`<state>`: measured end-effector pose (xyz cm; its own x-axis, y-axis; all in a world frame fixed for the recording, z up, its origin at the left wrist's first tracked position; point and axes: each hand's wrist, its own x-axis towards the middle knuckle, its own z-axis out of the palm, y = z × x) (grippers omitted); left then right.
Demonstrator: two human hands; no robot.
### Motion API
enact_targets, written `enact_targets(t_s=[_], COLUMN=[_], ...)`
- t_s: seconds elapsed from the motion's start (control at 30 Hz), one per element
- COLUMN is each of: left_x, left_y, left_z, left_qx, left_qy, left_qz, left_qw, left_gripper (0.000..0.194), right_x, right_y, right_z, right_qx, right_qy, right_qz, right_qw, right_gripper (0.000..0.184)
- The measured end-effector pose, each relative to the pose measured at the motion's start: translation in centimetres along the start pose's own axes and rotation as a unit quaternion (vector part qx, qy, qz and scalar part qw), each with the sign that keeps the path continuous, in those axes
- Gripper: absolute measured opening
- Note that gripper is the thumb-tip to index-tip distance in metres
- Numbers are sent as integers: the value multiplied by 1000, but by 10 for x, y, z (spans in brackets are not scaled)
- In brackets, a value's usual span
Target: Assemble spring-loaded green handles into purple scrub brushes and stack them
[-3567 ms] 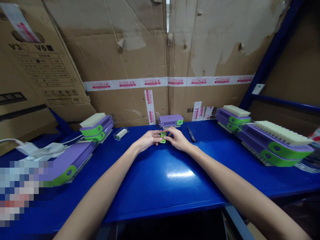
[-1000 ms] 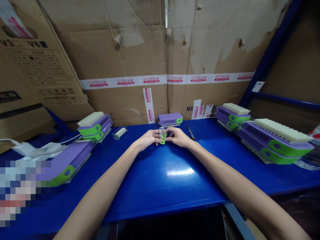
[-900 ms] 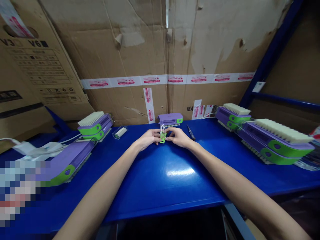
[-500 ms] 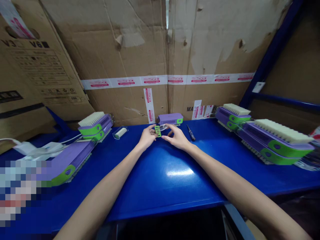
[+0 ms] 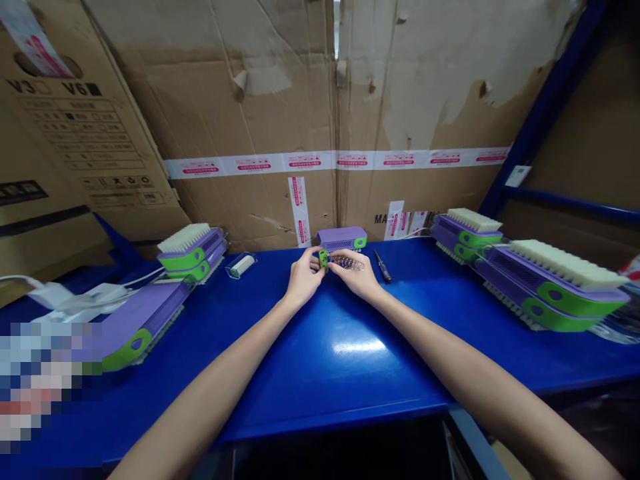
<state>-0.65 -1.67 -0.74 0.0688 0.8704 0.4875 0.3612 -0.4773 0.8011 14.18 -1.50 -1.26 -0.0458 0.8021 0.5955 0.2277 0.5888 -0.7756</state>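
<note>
My left hand (image 5: 304,280) is closed round a small green plastic piece (image 5: 323,261), held just above the blue table. Beside it, my right hand (image 5: 363,280) is closed on a thin coiled metal spring (image 5: 349,263), which lies across the fingers with one end towards the green piece. Whether that end touches the piece I cannot tell. Behind both hands stands a purple device (image 5: 343,236) with a green end and bristles underneath. A dark screwdriver (image 5: 383,268) rests on the table just right of my right hand.
On the blue table (image 5: 310,373), a clear case with a cream-coloured bar (image 5: 243,265) lies to the left. Purple-and-green brush devices are stacked at left (image 5: 185,257) and right (image 5: 555,287). White adapters (image 5: 75,300) and cables sit far left; cardboard (image 5: 250,120) walls the back.
Both hands have shifted slightly right. The green piece has turned more edge-on, and the spring, earlier beside the piece between the hands, now stretches across my right hand's fingers.
</note>
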Motion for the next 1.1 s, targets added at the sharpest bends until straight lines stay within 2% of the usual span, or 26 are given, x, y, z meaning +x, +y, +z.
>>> enact_targets(t_s=[0.17,0.3,0.4,0.47,0.57,0.67,0.83,0.97,1.1], left_x=[-1,-1,0,1,4,8,15,17,18], left_y=[-2,-6,-7,-7,-8,-9,-13,-19,-27], left_z=[-3,-8,-12,-14,-18,-26,-46,-60,-62], left_qx=[97,202,267,285,293,316,406,467,475], left_qy=[-30,-76,-91,-80,-46,1,66,47,22], left_qz=[62,135,167,166,144,91,-39,-101,-110], left_qw=[993,967,945,941,944,944,911,877,873], left_gripper=[43,57,46,41,39,38,41,42,44], right_x=[3,2,1,1,2,4,7,8,9], right_y=[2,2,-1,-2,0,7,16,17,17], right_z=[0,-2,-1,-1,-4,-8,-15,-18,-20], right_qx=[52,90,116,130,115,44,-46,-82,-110], right_qy=[14,4,-14,-24,-25,-10,1,9,19], right_qz=[75,107,127,140,141,97,60,64,55], right_qw=[996,990,985,981,983,994,997,995,992], right_gripper=[23,26,32,37,42,36,28,26,25])
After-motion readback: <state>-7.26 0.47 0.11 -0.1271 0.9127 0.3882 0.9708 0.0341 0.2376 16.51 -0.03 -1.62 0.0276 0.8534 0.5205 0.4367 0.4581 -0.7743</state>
